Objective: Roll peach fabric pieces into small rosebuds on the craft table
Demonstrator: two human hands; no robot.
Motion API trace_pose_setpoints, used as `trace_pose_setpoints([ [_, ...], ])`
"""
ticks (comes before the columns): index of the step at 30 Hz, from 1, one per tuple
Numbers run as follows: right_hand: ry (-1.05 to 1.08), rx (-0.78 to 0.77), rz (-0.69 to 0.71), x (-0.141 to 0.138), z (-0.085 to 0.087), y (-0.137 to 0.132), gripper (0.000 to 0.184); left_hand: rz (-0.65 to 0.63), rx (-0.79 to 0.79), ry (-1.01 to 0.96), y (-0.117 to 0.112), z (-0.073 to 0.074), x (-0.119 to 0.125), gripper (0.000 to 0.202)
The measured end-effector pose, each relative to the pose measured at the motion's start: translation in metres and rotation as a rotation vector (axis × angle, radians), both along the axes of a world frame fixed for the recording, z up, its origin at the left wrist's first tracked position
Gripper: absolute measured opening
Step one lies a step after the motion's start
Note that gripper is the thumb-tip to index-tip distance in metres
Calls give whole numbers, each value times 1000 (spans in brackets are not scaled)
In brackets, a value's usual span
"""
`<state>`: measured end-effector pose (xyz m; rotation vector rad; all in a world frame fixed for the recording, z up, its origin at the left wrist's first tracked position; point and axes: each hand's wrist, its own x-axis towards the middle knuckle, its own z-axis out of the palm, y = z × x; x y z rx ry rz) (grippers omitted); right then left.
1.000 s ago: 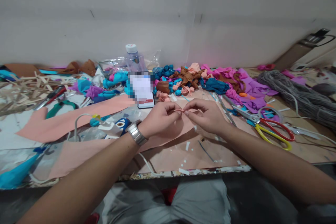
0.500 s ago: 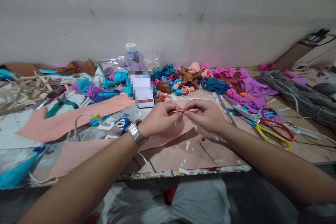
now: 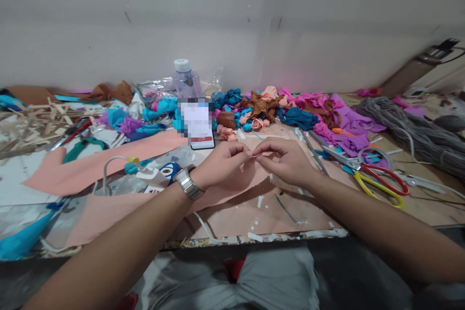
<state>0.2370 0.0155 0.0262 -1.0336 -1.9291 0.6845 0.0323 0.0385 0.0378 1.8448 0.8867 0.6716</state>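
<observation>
My left hand (image 3: 227, 162) and my right hand (image 3: 281, 159) meet over the middle of the table, thumbs and forefingers pinched together. Between their fingertips is the edge of a peach crepe paper sheet (image 3: 218, 199), mostly hidden by the fingers. The sheet stretches under my left forearm toward the left. A metal watch is on my left wrist. Just beyond my left hand, a phone (image 3: 202, 143) leans upright against a clear bottle (image 3: 187, 82). Crumpled peach, brown, blue and pink paper rosettes (image 3: 259, 123) lie behind my hands.
Scissors with red and yellow handles (image 3: 379, 193) lie to the right, near a grey yarn bundle (image 3: 410, 128). Another peach sheet (image 3: 105, 162), green-handled pliers (image 3: 83, 147) and thin wooden strips (image 3: 39, 118) are at left. A white charger cable (image 3: 105, 174) runs across the table.
My fingertips have shifted slightly along the peach paper's edge, and less of that edge shows between them. Everything else stays in place.
</observation>
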Motion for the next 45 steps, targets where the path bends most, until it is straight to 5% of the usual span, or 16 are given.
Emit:
trace_pose_setpoints([
  [10, -12, -1, -22, 0, 3, 0, 14, -17, 20, 8, -1, 0, 0, 30],
  [18, 99, -109, -37, -2, 4, 2, 7, 77, 312, 81, -7, 1, 1, 22],
  [28, 111, -124, -34, -2, 1, 2, 7, 55, 266, 80, -5, 0, 1, 25],
  [38, -42, 106, -83, 0, 0, -2, 8, 43, 122, 17, -3, 0, 2, 25],
  [45, -114, 258, 14, 3, -1, -1, 10, 33, 35, -1, 1, -4, 2, 20],
])
